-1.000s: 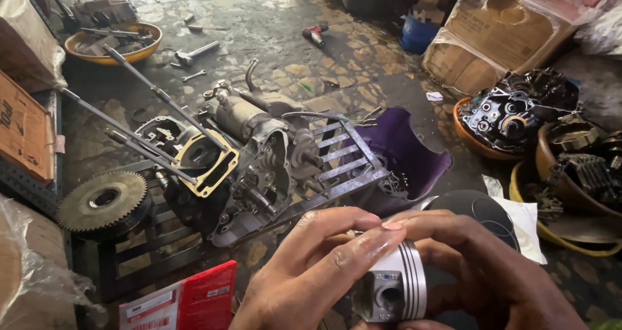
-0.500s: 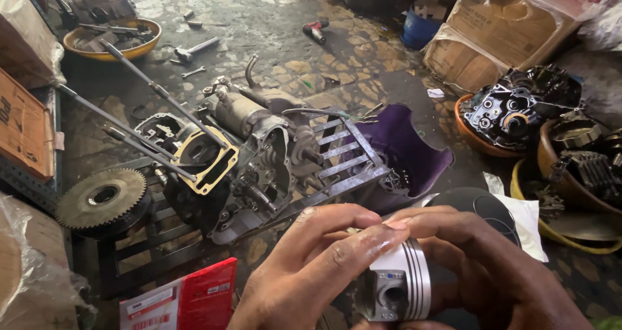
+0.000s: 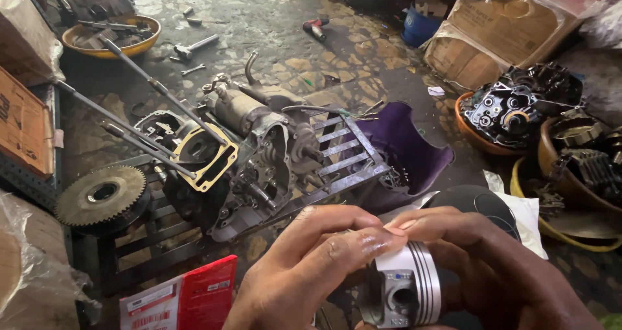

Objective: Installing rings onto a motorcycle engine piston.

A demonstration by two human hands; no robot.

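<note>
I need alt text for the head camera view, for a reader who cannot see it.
Two bare hands, left hand and right hand, hold a silver piston close to the camera. Behind them, a partly dismantled engine rests on a metal rack on a wet stone floor, beside a toothed gear and bowls of parts.

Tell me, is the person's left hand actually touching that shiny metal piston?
Touching. The head view shows the left hand with its fingers laid across the top of the piston, no gap between them; the right hand cups it from the other side.

An engine case [image 3: 253, 155] is lying on a metal rack [image 3: 337, 155]; a toothed sprocket [image 3: 102, 194] is sitting left of it. Purple bowl [image 3: 405, 145], red packet [image 3: 178, 299] and yellow basin [image 3: 110, 35] are resting nearby.
</note>
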